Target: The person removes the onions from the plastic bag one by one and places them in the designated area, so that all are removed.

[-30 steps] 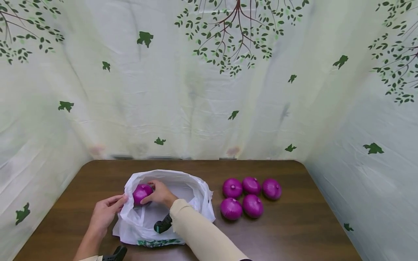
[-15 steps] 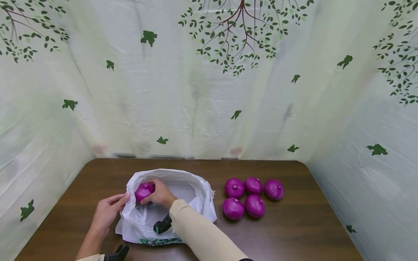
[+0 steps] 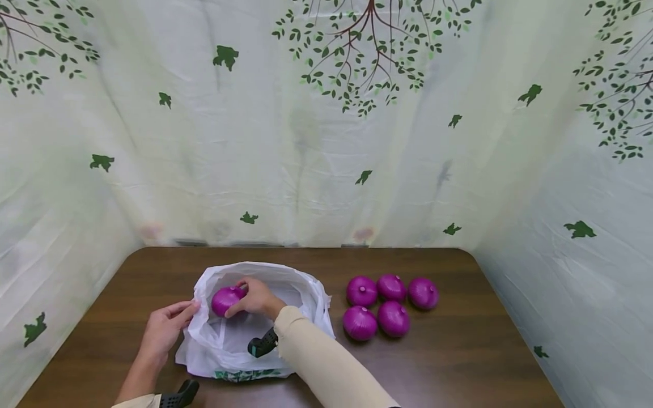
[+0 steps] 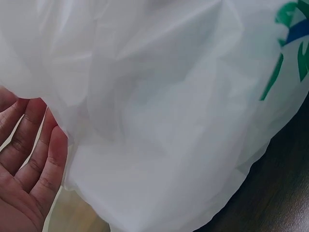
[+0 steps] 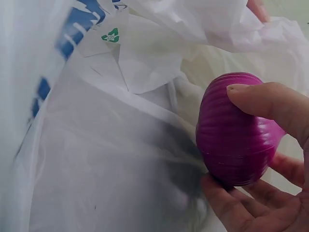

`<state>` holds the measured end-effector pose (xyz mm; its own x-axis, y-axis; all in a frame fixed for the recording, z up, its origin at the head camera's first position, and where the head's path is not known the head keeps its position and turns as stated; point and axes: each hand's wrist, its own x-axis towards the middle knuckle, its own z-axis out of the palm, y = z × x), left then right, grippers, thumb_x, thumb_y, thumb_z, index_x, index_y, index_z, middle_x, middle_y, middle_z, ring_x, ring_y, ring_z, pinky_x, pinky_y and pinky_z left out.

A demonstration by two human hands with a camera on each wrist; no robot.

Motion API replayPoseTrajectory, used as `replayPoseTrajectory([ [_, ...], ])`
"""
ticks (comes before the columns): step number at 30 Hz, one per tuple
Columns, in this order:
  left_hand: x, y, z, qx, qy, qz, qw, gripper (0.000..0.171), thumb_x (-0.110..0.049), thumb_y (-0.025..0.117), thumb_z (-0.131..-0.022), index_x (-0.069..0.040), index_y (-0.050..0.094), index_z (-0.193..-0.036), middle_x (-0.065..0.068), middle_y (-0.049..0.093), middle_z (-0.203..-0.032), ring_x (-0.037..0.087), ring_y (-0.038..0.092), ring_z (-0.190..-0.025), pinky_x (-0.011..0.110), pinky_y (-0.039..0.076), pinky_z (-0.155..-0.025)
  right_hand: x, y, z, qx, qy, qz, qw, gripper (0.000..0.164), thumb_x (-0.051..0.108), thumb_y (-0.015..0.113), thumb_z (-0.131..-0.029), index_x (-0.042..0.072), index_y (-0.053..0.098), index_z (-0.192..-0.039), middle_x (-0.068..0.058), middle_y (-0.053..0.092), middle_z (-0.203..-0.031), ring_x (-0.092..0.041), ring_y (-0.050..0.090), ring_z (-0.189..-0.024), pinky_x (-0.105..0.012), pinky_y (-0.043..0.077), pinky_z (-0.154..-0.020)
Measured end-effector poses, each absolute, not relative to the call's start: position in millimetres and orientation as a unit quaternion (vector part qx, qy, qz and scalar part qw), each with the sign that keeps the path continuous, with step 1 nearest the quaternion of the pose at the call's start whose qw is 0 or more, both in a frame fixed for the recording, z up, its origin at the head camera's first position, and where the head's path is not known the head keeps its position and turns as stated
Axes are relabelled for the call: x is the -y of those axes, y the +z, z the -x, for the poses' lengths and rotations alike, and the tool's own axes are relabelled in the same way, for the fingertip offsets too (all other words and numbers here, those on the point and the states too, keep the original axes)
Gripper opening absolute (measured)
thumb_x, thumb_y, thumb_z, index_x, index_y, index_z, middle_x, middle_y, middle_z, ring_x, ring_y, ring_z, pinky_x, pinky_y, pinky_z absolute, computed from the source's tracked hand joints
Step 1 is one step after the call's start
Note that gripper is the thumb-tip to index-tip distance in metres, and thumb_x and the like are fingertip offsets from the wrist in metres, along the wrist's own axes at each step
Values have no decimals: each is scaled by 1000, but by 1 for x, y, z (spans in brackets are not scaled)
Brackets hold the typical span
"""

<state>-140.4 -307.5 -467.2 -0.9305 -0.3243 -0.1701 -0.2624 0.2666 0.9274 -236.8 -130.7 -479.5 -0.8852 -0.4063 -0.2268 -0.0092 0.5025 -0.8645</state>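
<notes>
A white plastic bag (image 3: pixel 201 351) with green print stands open-mouthed on the left half of the table. My left hand (image 3: pixel 164 328) pinches its left rim between thumb and fingers. In the left wrist view, the fingers (image 4: pixel 36 145) lie against the bag's edge, and the bag wall fills most of the picture. Inside the mouth, my right hand (image 3: pixel 257 299) grips a purple onion (image 3: pixel 227 300) near the left wall. The right wrist view shows the thumb on one side of the ribbed, shiny onion (image 5: pixel 236 135) and the fingers beneath it.
Several more purple onions (image 3: pixel 393 319) sit grouped on the brown table (image 3: pixel 459 351), right of the bag. Behind the table hangs a pale curtain (image 3: pixel 306 141) with leaf prints. Each wrist carries a black device (image 3: pixel 178 395).
My right hand has shifted slightly right with the onion, away from the bag's left wall. The left hand keeps its hold on the rim.
</notes>
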Motion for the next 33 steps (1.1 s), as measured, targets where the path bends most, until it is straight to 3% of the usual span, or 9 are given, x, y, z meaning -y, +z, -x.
replayPoseTrajectory([
  [33,311,-467,144,808,-556,-193,8,60,-41,66,-90,10,60,-119,-12,65,-87,2,60,-73,18,49,-68,61,-447,227,-840,-452,214,211,64,14,90,-63,17,61,-119,5,59,-112,-11,55,-96,-26,50,-79],
])
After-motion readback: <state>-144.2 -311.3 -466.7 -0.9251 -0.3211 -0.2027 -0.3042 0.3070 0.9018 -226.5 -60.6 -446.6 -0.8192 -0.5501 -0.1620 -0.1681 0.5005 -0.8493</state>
